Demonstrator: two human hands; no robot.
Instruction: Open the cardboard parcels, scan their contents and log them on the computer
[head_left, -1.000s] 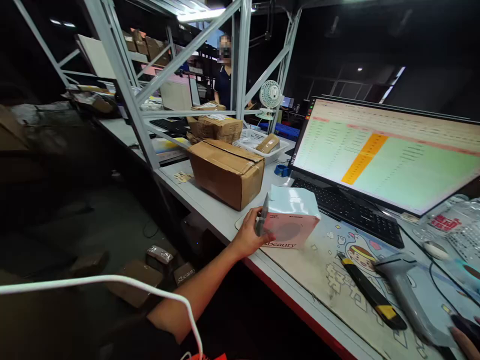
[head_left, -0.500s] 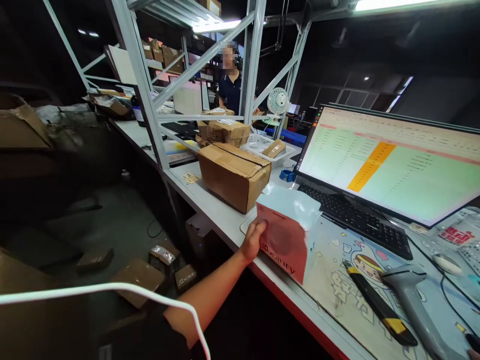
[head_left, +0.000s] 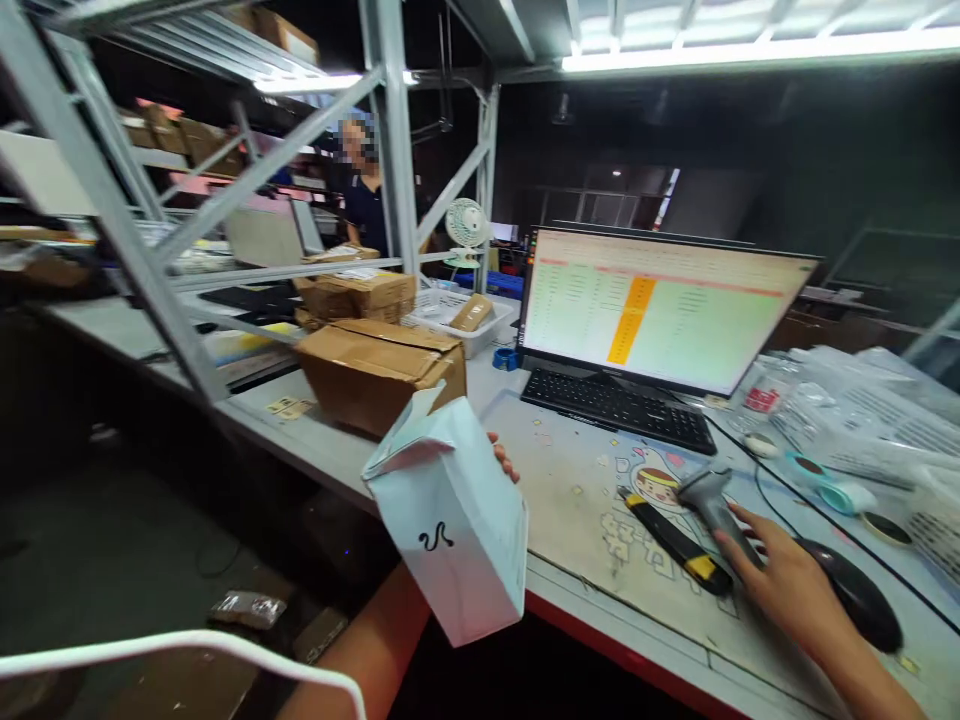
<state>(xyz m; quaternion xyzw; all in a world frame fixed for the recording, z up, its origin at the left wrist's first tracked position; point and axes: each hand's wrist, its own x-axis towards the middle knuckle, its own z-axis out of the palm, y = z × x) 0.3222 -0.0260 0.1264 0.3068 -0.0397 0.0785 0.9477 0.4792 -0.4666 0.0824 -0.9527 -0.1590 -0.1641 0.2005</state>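
Note:
A pale blue and pink carton [head_left: 457,520] is held up at the front edge of the desk, tilted, with a black squiggle on the side facing me and a raised flap on top. My left hand [head_left: 504,458] grips it from behind; only its fingertips show past the carton's far edge. On the desk mat to the right, my right hand [head_left: 780,565] has its fingers wrapped round the handle of a grey barcode scanner [head_left: 711,500]. A black and yellow utility knife [head_left: 675,540] lies just left of the scanner. Right of that hand rests a black computer mouse [head_left: 855,592].
Behind the carton stands a brown cardboard box [head_left: 382,365], with a white basket [head_left: 480,335] beyond. A keyboard [head_left: 619,408] sits below the monitor [head_left: 667,310]. Clear plastic bags [head_left: 870,410] and tape rolls [head_left: 847,497] lie at right. A person [head_left: 365,200] stands behind the rack.
My left hand has turned the carton, so a pale blue side replaces the pink lettered one. My right hand has come into full view on the scanner. The view has swung right.

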